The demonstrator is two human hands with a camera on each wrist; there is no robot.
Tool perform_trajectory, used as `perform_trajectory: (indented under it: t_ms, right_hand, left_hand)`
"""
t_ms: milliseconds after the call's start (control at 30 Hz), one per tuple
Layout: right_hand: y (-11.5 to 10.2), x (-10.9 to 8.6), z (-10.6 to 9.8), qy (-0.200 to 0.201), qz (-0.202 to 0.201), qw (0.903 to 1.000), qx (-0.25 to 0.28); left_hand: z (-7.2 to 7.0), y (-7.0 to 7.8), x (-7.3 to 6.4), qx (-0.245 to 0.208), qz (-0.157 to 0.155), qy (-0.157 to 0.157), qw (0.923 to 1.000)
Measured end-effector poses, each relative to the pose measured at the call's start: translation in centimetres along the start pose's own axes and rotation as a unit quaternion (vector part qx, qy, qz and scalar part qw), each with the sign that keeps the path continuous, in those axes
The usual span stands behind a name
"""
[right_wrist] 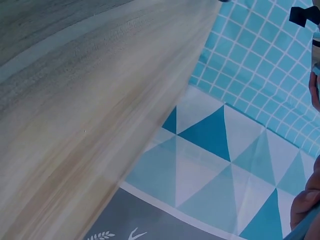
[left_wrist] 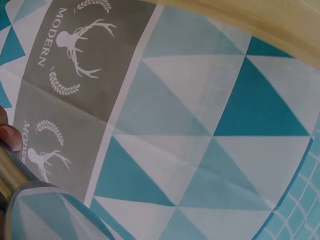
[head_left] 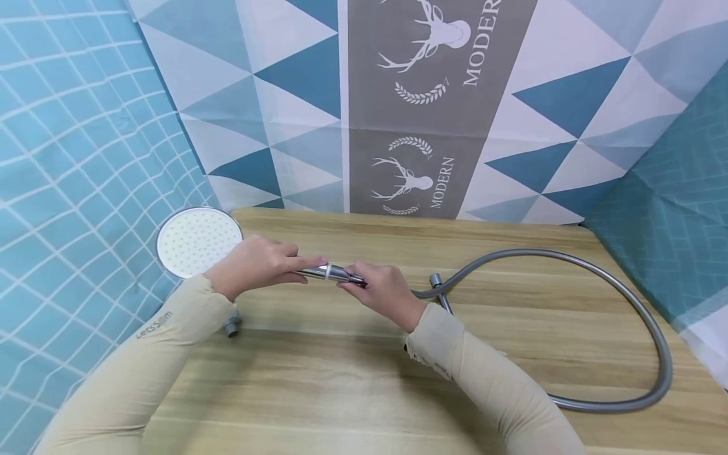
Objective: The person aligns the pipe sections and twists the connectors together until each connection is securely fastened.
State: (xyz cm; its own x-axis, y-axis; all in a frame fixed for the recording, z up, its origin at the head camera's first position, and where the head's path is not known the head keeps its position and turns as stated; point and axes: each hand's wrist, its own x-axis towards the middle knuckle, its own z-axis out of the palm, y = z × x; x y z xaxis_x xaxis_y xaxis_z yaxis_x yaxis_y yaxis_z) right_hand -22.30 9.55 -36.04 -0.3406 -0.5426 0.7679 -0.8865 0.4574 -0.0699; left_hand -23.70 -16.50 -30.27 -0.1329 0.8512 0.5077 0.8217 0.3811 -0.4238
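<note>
Sleeves (head_left: 503, 385), beige, lower frame; left hand (head_left: 258, 265) holding shower head (head_left: 199, 243) by its handle (head_left: 312, 272), left of centre; right hand (head_left: 388, 292) gripping hose (head_left: 664, 360) end, centre; both parts best aligned straight at the white ring (head_left: 328, 272).

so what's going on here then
A person has a chrome shower head by its handle in the left hand, while the right hand grips the end of a grey hose against it. Handle and hose end meet near a white ring; whether they are screwed together, I can't tell. The rest of the hose loops across the wood-grain table to the right.
</note>
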Motion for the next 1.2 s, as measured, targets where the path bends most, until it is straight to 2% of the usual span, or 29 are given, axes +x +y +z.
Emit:
perform_trajectory:
  t_ms: [267, 500, 900, 1200]
  right_hand:
    - [0.12, 0.2, -0.12, -0.003, -0.01, 0.9997, 0.02]
    - [0.07, 0.3, -0.37, -0.012, 0.006, 0.9988, 0.047]
    - [-0.07, 0.41, -0.8, -0.04, 0.038, 0.9963, 0.066]
    - [-0.05, 0.52, -0.98, -0.028, 0.034, 0.9963, 0.074]
  left_hand:
    - [0.32, 0.05, -0.46, 0.002, -0.008, 0.0, 1.0]
    - [0.35, -0.07, -0.54, 0.004, -0.007, -0.01, 0.9999]
    - [0.43, -0.02, -0.42, 0.002, -0.006, -0.003, 1.0]
    - [0.06, 0.1, -0.16, -0.008, -0.008, 0.007, 0.9999]
